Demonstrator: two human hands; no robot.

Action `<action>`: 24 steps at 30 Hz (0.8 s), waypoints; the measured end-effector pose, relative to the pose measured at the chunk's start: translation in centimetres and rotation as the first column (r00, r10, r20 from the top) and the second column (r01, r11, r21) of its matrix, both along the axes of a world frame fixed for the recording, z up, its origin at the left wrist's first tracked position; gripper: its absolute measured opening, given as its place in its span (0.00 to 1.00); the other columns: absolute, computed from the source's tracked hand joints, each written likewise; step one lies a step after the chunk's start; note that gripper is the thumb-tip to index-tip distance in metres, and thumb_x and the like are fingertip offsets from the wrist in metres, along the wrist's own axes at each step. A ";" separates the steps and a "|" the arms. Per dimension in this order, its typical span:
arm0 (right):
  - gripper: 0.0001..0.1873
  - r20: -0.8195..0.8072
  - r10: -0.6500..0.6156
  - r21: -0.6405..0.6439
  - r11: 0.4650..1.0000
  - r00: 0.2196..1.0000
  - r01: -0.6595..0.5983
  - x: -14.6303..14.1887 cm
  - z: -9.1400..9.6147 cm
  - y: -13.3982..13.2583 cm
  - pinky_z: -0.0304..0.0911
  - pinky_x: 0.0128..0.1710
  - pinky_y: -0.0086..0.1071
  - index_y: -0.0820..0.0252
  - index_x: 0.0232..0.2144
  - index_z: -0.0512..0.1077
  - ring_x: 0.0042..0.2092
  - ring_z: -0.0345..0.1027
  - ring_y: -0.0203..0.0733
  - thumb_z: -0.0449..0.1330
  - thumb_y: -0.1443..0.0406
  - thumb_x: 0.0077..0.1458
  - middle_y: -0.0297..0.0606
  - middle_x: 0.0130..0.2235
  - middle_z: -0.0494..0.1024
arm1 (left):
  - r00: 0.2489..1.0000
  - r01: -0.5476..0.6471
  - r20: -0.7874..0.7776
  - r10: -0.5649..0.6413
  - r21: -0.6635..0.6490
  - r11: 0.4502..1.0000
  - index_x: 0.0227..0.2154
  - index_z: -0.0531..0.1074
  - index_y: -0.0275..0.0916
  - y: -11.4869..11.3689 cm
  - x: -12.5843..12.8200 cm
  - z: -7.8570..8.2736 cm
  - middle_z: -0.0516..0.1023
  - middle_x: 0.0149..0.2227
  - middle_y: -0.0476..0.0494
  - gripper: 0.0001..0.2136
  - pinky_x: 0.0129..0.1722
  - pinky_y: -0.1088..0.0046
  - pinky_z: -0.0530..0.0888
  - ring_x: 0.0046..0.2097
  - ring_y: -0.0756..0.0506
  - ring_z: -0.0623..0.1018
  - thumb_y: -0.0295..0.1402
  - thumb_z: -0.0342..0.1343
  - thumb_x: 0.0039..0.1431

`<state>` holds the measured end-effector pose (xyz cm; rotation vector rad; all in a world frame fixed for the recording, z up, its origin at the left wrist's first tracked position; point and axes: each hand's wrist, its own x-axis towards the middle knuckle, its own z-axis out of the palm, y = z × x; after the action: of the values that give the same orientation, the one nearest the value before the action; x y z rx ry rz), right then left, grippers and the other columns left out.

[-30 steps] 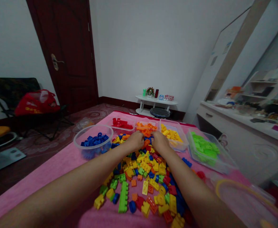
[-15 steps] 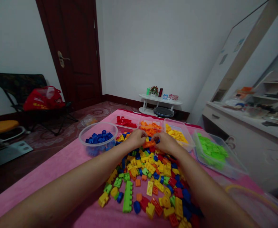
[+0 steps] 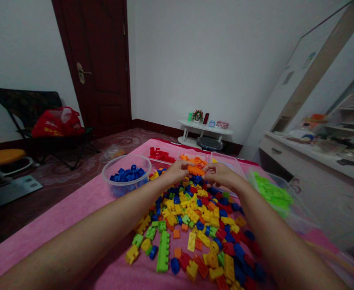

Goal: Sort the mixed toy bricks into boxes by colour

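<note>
An orange brick (image 3: 196, 170) is pinched between the fingertips of the left hand (image 3: 177, 171) and the right hand (image 3: 220, 175), above the mixed bricks (image 3: 191, 213).

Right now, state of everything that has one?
Left hand: closed on orange brick
Right hand: closed on its other end
Orange brick: held between both hands
Loose bricks: mixed, spread on pink cloth
Round tub: uncovered, holding blue bricks
Clear box: holding green bricks
Door: shut
Red bag: resting on chair
</note>
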<state>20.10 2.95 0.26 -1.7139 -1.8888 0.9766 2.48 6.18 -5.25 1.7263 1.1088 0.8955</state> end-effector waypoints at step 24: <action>0.13 0.391 -0.306 0.476 0.874 0.868 0.093 -0.2 -3.3 2.4 0.61 0.36 0.31 0.62 0.28 0.74 0.37 0.71 0.43 0.52 0.62 0.52 0.45 0.33 0.78 | 0.815 0.080 -0.535 0.222 0.484 0.872 0.41 0.72 0.34 0.5 -0.2 -1.3 0.74 0.43 0.37 0.13 0.48 0.68 0.67 0.47 0.43 0.72 0.31 0.49 0.54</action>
<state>19.89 5.32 -3.02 -1.9035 -1.9412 0.0269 2.24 6.64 -6.51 2.5091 1.4304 0.7483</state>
